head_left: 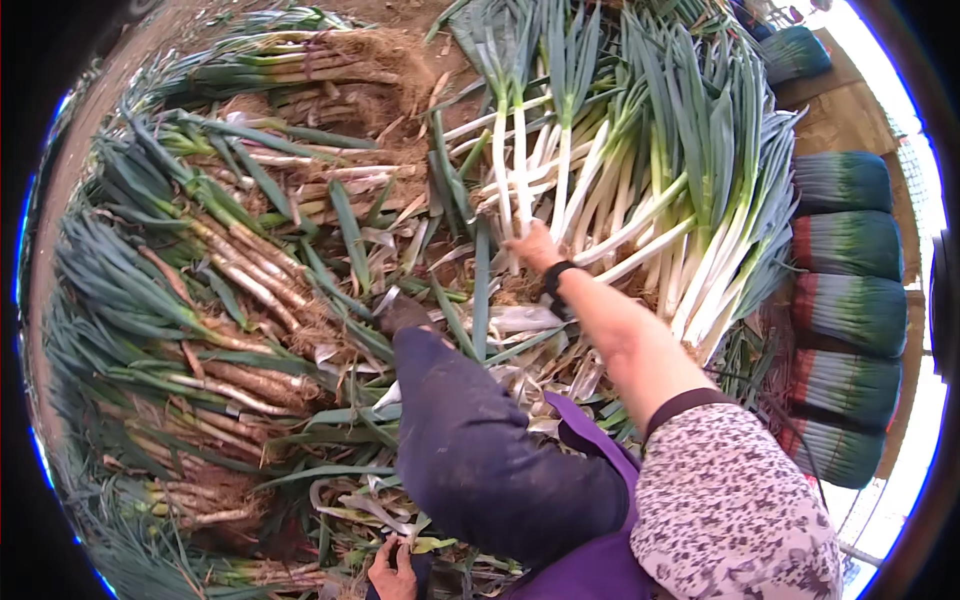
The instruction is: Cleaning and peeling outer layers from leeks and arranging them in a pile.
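My right hand (pixel 536 246), with a dark band at the wrist, is closed around the white lower ends of peeled leeks (pixel 519 161), whose green leaves point away from me. More cleaned leeks (pixel 705 247) lie fanned out to the right. My left hand (pixel 393 571) is low in the picture, its thumb and fingers beside a pale, torn leek leaf (pixel 431 544); whether it grips the leaf is unclear. Unpeeled leeks (pixel 251 262) with brown skins and soil-covered roots are heaped on the left.
Trimmed leek bundles (pixel 847 313) stand in a row on cardboard (pixel 832 97) at the right. My leg in dark trousers (pixel 480 450) reaches into the middle. Peeled skins and loose leaves (pixel 525 319) litter the ground around my shoe (pixel 405 313). A tied bunch (pixel 315 64) lies at the upper left.
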`<control>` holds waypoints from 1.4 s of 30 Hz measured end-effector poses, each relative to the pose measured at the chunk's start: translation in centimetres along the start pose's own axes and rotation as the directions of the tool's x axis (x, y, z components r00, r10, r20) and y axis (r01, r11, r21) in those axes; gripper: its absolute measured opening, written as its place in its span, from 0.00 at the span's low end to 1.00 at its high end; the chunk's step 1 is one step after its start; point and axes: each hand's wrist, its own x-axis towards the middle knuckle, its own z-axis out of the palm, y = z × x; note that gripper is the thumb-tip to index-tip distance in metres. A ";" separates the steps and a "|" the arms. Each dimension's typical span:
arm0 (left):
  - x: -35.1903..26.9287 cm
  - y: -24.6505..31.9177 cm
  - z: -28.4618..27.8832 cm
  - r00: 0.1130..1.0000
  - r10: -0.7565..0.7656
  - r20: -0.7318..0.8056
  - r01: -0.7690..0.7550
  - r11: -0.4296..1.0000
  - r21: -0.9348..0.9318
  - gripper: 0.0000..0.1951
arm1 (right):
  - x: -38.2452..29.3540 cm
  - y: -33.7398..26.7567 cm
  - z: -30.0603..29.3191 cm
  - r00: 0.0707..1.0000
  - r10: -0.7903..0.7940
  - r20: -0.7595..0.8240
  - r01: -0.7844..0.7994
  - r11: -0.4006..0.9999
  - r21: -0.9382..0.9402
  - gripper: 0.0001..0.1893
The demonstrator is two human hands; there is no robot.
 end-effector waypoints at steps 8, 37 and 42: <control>1.0 -1.0 1.0 0.997 -0.012 0.082 0.010 1.000 0.021 0.15 | -0.2 0.6 2.5 0.958 0.133 0.255 -0.208 0.934 0.292 0.25; 5.2 22.5 -8.8 0.816 0.417 -0.400 -0.521 0.831 -0.195 0.12 | -9.7 -7.5 -11.0 0.600 0.005 0.800 -0.748 0.358 0.559 0.15; 5.0 31.3 -0.4 0.784 0.607 0.130 -0.535 0.767 -0.354 0.19 | -16.7 -6.0 -12.7 0.480 -0.204 0.853 -0.832 0.203 0.517 0.14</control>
